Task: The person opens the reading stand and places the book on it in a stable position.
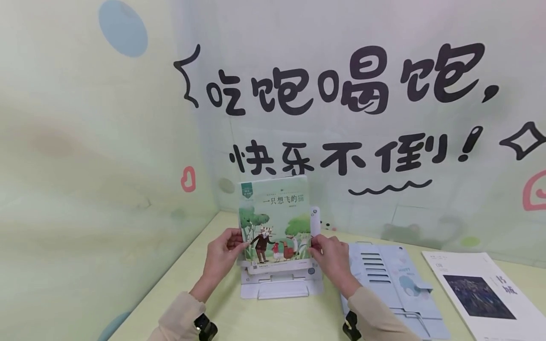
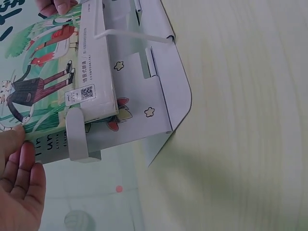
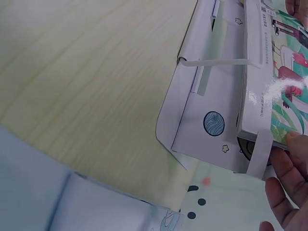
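My left grip (image 1: 219, 255) and right grip (image 1: 335, 255) both pinch the green book (image 1: 277, 222) between thumb and fingers, at its side edges. The book is upright on the white stand (image 1: 248, 289); I judge the placing almost finished, only the letting go remains.

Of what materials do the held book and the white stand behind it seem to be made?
Book: probably paper with a glossy coating; light glares on its front. Stand: perhaps painted metal or plastic, as it looks thin and smooth.
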Demonstrator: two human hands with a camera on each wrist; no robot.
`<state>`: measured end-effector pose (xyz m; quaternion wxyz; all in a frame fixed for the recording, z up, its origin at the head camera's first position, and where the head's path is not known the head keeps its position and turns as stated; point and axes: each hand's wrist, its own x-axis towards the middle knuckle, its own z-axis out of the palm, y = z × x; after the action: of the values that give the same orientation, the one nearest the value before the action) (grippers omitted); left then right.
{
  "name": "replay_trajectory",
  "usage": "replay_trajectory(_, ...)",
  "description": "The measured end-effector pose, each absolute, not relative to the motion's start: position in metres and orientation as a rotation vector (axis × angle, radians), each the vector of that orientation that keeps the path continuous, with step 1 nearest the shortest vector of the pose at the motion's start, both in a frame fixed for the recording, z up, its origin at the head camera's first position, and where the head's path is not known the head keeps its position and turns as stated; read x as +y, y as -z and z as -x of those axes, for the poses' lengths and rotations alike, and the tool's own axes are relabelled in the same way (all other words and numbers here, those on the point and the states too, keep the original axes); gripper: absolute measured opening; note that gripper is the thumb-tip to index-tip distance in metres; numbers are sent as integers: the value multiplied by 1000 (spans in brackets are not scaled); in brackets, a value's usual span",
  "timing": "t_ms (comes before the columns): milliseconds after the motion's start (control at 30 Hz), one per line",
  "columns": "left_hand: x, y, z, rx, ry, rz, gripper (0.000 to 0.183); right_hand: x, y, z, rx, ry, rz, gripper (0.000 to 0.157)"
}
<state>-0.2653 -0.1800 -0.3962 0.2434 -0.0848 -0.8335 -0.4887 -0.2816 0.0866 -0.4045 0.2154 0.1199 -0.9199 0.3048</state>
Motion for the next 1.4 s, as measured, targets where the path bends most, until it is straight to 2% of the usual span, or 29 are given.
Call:
replay_trajectory(133, -179, 398, 263, -2305, 1325, 211, 21, 85, 405, 280, -2569, -757, -304, 11)
replay_trajectory(600, -179, 410, 261, -2406, 1250, 130, 15, 84, 415, 273, -2583, -553, -319, 27)
replay_trajectory(1100, -178, 412, 260, -2461, 1077, 143, 17, 81, 416, 272, -2588, -591, -259, 21)
replay_trajectory(1400, -177, 411, 256, -2474, 1064, 132, 19, 82, 417, 272, -2593, -635, -229, 23)
